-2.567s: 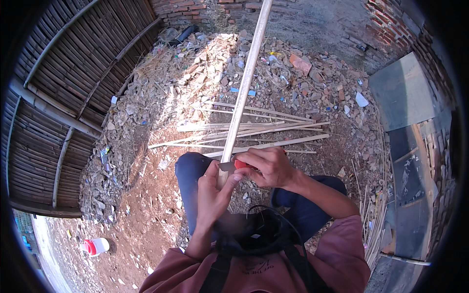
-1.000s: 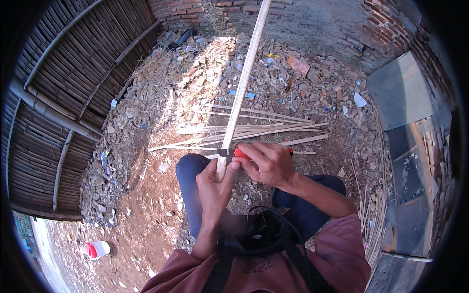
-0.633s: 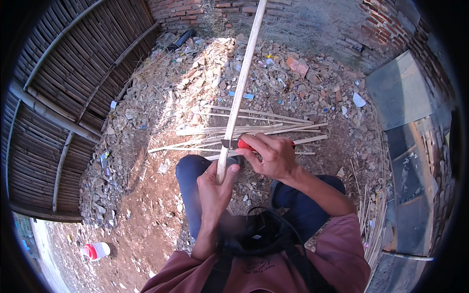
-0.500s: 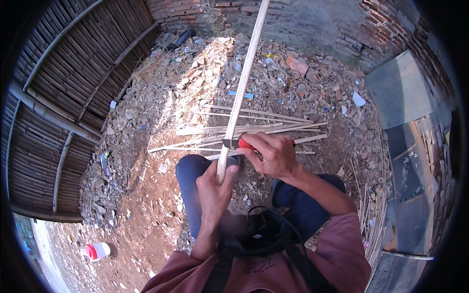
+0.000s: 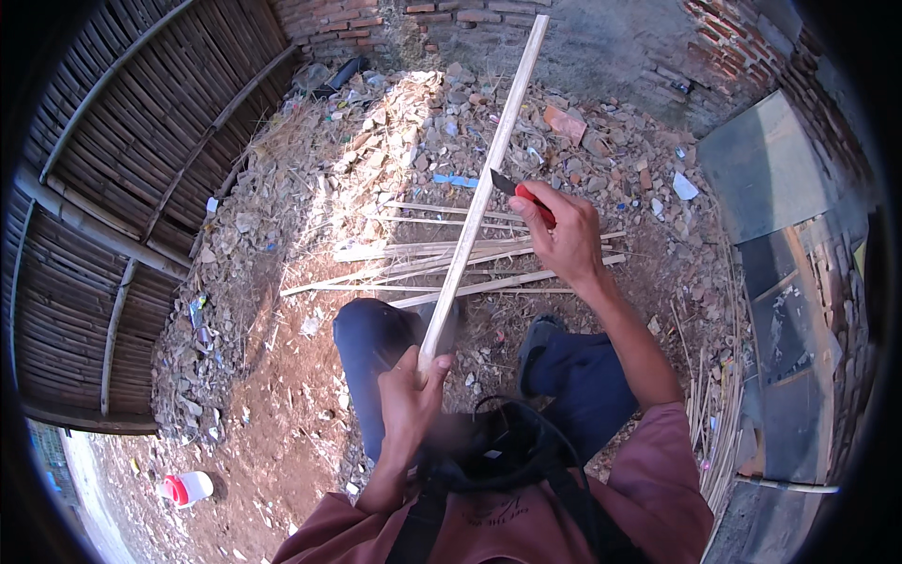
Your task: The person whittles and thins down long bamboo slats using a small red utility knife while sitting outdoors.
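My left hand (image 5: 411,390) is closed around the near end of a long, pale bamboo strip (image 5: 467,230), which slants up and away to the right. In my right hand (image 5: 567,233) is a utility knife (image 5: 532,199) with a red handle and a dark blade. The blade's tip is at the strip's right edge, past its middle. Beyond my knees, several pale bamboo strips (image 5: 395,252) lie crosswise in a loose pile on the ground, partly hidden behind the held strip.
A red-lidded white container (image 5: 191,487) lies on the dirt at lower left. Slatted bamboo panels (image 5: 113,150) stand at left. Rubble (image 5: 376,122) rises toward a brick wall (image 5: 601,56). Boards (image 5: 766,169) lean at right, beside a bundle of thin strips (image 5: 719,414).
My right hand has moved the knife forward and to the right along the strip, away from my left hand. The strip's far end has come down into view and tilts further right.
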{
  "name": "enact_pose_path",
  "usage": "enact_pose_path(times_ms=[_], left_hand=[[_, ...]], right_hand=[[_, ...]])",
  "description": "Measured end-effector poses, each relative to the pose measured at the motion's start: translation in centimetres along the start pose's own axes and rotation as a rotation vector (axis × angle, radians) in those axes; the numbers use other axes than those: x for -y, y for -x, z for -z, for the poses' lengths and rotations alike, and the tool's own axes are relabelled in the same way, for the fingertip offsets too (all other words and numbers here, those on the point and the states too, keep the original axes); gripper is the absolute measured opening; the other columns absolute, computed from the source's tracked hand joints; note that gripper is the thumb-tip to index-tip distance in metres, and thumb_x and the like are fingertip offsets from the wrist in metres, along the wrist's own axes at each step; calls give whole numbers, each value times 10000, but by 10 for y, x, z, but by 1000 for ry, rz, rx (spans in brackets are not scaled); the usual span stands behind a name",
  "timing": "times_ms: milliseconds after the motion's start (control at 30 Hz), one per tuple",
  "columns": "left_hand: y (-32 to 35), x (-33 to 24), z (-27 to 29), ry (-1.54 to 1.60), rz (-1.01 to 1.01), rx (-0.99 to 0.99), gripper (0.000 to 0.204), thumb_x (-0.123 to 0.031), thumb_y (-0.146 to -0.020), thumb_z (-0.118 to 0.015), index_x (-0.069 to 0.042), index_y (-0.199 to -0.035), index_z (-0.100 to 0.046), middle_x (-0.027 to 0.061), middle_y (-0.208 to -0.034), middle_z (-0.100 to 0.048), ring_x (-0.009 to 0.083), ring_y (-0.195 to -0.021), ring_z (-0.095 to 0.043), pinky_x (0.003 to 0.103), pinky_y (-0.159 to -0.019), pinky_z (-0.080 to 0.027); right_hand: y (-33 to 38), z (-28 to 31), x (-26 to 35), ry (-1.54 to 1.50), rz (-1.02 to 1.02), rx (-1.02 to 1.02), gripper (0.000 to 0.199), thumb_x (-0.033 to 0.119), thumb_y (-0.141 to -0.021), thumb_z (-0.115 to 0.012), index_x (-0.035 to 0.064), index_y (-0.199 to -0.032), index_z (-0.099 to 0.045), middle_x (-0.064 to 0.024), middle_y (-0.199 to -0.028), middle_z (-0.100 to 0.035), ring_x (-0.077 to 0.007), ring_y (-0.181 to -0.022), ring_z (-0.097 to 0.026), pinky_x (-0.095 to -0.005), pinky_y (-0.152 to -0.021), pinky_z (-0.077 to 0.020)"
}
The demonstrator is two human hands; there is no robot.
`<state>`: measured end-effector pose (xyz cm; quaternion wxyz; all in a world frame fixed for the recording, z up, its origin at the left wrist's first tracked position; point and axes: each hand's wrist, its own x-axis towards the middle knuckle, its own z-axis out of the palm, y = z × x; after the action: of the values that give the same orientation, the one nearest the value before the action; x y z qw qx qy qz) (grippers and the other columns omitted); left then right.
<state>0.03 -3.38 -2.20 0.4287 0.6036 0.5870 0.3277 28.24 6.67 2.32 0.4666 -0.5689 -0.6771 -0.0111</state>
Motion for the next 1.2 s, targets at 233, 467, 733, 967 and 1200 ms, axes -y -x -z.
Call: enact_pose_path(times_ms=[233, 467, 733, 967, 1200], left_hand=[[22, 20, 6, -48, -19, 41, 414, -305, -1018, -761, 5, -808, -584, -6, -581, -411, 55, -603, -356, 318, -506, -282], [11, 20, 11, -78, -65, 47, 348, -237, -1021, -745, -4, -820, -583, 19, -564, -399, 55, -583, -360, 323, -504, -291], [-3, 15, 1, -128, -145, 155, 289, -228, -1039, -724, -1, -905, -605, 46, -615, -545, 63, -589, -465, 312, -530, -383], [-23, 10, -12, 171, -222, 194, 217, -193, -1073, -676, 1, -1136, -601, -7, -725, -638, 53, -628, -543, 260, -553, -433], [-32, -2, -7, 165, -102, 220, 199, -193, -1075, -652, -2, -1130, -665, 23, -742, -623, 77, -675, -528, 288, -611, -442]], right_hand=[[-28, 7, -69, -119, -179, -169, 331, 347, -1085, -645, 35, -1088, -755, -21, -719, -665, -100, -579, -552, -307, -531, -410], [0, -7, -40, -944, -577, 84, 401, 373, -1109, -603, 33, -1312, -669, 74, -723, -443, 6, -548, -336, -191, -481, -267], [21, -32, -15, -1058, -673, 178, 299, 268, -1040, -736, 27, -1215, -704, 54, -749, -542, 0, -504, -379, -229, -456, -276], [17, -25, -5, -1048, -685, 139, 316, 290, -1070, -688, -8, -1173, -695, 9, -786, -605, 1, -493, -368, -228, -456, -281], [19, -18, -12, -918, -538, 231, 297, 288, -1104, -601, 24, -1228, -660, -29, -843, -669, -37, -552, -433, -256, -492, -324]])
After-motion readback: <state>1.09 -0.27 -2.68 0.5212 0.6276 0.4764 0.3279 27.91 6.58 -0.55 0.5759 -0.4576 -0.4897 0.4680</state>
